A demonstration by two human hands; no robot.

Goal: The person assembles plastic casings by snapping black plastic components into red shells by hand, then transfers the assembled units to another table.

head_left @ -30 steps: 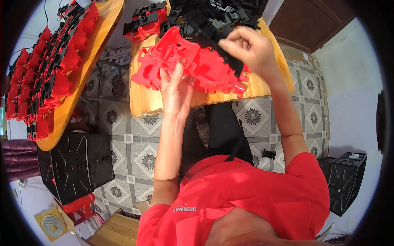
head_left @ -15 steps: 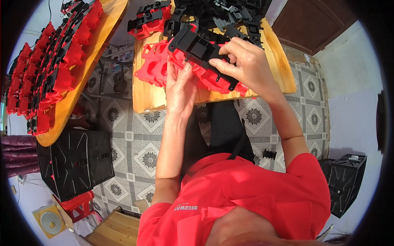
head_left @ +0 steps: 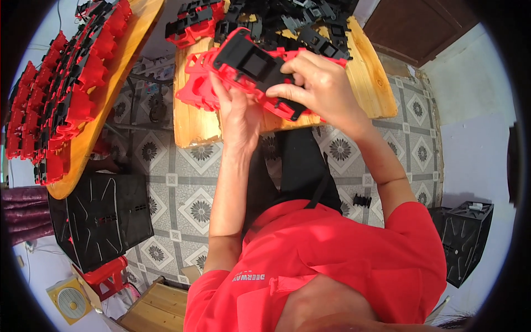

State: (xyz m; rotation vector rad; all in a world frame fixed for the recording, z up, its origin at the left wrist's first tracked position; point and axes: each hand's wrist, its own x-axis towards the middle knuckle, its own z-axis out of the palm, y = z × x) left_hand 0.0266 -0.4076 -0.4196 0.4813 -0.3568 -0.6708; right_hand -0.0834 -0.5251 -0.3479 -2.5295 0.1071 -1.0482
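A long black plastic plate [head_left: 256, 64] lies against a red plastic shell [head_left: 228, 74], both tilted above the wooden table's near edge. My left hand [head_left: 241, 119] is closed around the red shell from below, near its left end. On the plate's right half, my right hand [head_left: 323, 88] presses with thumb and curled fingers. The fingers cover part of that half, so I cannot tell how closely the two parts fit there. Loose red shells [head_left: 194, 91] rest on the table beside my left hand.
Black plastic pieces [head_left: 321, 41] are heaped at the table's far side, beside red-and-black units [head_left: 196, 26]. More such units stand in rows on another wooden table [head_left: 91, 146] at left. Black crates [head_left: 105, 218] stand on the floor, where a small black piece [head_left: 362, 200] lies.
The held parts have moved slightly left and rolled, so the plate's upper face shows more. Both hands went along with them, and my right thumb still rests on the plate.
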